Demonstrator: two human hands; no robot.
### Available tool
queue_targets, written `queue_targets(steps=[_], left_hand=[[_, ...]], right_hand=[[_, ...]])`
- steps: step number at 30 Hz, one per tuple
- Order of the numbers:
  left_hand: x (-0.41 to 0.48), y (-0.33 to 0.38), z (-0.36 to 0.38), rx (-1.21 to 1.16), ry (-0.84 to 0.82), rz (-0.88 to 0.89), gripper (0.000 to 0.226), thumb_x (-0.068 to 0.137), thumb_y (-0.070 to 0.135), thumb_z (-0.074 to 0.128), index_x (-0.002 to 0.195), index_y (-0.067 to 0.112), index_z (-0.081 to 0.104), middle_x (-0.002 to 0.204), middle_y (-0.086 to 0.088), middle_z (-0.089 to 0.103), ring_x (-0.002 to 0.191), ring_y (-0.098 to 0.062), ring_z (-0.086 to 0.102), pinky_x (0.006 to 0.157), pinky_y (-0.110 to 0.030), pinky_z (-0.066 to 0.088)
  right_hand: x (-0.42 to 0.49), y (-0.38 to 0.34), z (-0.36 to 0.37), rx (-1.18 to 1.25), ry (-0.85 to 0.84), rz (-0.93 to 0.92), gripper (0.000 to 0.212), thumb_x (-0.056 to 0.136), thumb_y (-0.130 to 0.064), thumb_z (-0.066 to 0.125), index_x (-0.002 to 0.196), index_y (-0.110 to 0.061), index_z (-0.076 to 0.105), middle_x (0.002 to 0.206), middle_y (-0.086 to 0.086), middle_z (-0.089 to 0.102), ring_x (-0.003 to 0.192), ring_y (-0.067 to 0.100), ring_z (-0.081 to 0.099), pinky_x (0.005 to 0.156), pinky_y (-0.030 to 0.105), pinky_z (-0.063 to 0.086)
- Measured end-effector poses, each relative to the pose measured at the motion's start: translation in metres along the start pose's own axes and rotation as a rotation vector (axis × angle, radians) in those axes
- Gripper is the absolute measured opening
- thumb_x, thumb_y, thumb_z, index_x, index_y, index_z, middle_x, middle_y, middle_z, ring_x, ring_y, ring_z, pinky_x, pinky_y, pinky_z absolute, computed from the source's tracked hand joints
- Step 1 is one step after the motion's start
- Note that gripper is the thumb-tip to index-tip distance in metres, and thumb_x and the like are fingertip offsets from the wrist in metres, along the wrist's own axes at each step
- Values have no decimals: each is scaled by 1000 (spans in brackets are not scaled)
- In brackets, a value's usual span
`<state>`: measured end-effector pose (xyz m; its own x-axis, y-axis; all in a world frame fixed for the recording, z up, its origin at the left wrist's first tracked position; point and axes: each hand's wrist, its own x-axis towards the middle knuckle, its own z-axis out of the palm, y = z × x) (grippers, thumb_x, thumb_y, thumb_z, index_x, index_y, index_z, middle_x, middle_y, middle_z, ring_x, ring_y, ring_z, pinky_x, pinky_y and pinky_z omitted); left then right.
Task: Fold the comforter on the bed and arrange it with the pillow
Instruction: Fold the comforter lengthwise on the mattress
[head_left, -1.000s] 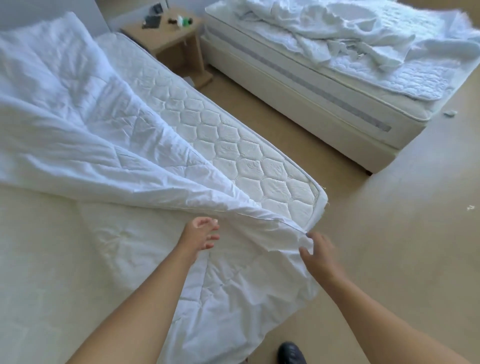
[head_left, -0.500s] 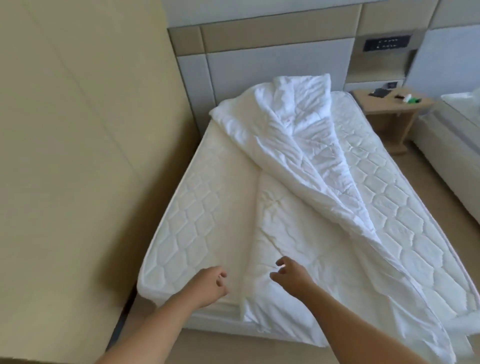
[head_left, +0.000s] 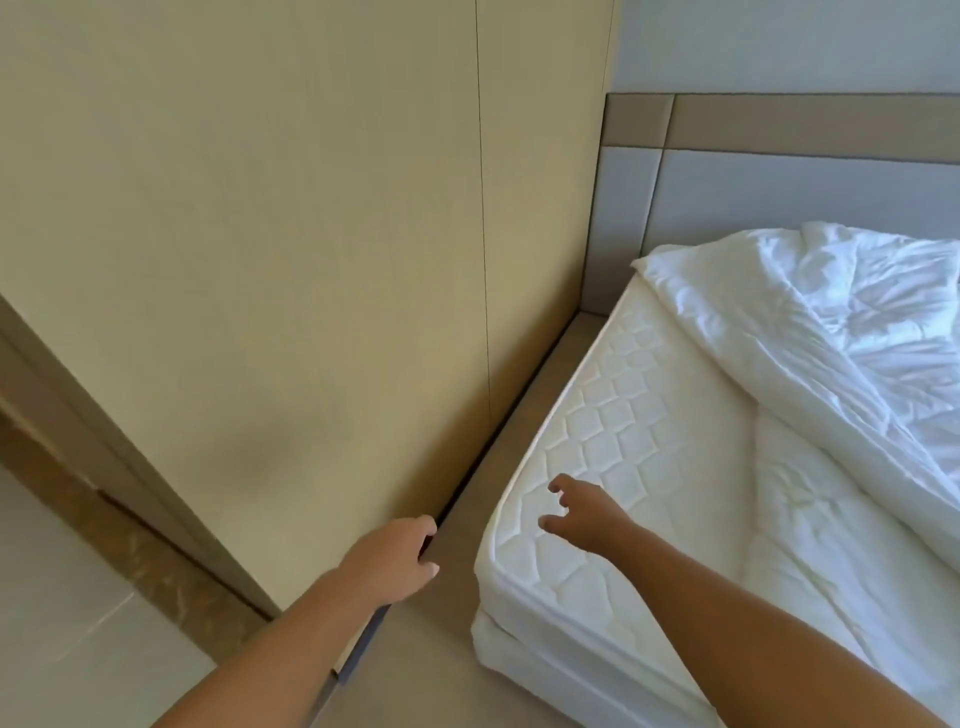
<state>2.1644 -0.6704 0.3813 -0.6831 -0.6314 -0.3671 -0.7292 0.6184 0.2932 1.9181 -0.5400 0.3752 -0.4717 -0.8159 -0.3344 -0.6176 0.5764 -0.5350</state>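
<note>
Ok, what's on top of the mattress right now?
The white comforter lies bunched across the right part of the mattress, up to the headboard; the left strip is bare quilting. The right hand is over the near corner. No pillow shows; anything beneath the comforter is covered.

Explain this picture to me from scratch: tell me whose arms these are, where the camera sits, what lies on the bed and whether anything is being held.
There is no machine here. The two bare arms belong to a person wearing a wide-angle camera on the head, so you look forward and down as they do. The left hand is over the floor beside the beige wall panel, fingers loosely curled, holding nothing. The right hand is stretched over the near corner of the bare quilted mattress, fingers spread, also holding nothing; whether it touches I cannot tell. A rumpled white comforter lies across the right part of the mattress. No pillow shows.
</note>
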Motion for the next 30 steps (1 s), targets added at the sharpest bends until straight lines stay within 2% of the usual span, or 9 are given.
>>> queue_targets(steps=[5, 11, 17, 21, 25, 30], left_hand=[[62, -31, -53, 35, 1, 147, 56, 97, 38, 56, 148, 23, 38, 145, 2, 50, 129, -18, 52, 101, -33, 46], [172, -15, -103, 117, -24, 283, 55, 96, 40, 57, 146, 24, 39, 143, 4, 50, 126, -17, 53, 98, -33, 48], [291, 27, -153, 173, 7, 371, 48, 95, 41, 57, 139, 26, 46, 139, 7, 52, 113, -15, 58, 92, -31, 49], [356, 60, -175, 246, -48, 434, 51, 95, 42, 56, 142, 27, 43, 142, 9, 49, 116, -15, 55, 90, -29, 46], [423, 108, -187, 306, -103, 534, 51, 95, 42, 55, 141, 24, 42, 136, 7, 50, 104, -14, 53, 85, -29, 47], [529, 173, -188, 353, -163, 640, 51, 93, 40, 56, 140, 24, 44, 137, 3, 52, 117, -20, 55, 93, -35, 49]], right_hand=[[37, -45, -2, -67, 49, 70, 62, 91, -45, 65, 144, -22, 42, 142, 4, 52, 124, 21, 55, 98, 32, 49], [104, -26, -37, -63, 147, 181, 64, 90, -45, 65, 145, -21, 41, 139, 5, 54, 124, 21, 55, 97, 31, 47], [190, 10, -86, 56, 221, 280, 66, 91, -44, 65, 146, -18, 39, 137, 7, 55, 123, 22, 55, 97, 31, 46], [224, 27, -112, 146, 289, 366, 65, 91, -45, 64, 145, -19, 39, 134, 6, 56, 116, 21, 58, 94, 31, 48], [248, 54, -132, 176, 306, 462, 66, 89, -47, 64, 144, -21, 39, 134, 5, 56, 118, 22, 57, 93, 32, 48], [294, 96, -159, 161, 313, 598, 64, 89, -45, 63, 143, -18, 40, 132, 7, 56, 119, 24, 56, 91, 34, 46]])
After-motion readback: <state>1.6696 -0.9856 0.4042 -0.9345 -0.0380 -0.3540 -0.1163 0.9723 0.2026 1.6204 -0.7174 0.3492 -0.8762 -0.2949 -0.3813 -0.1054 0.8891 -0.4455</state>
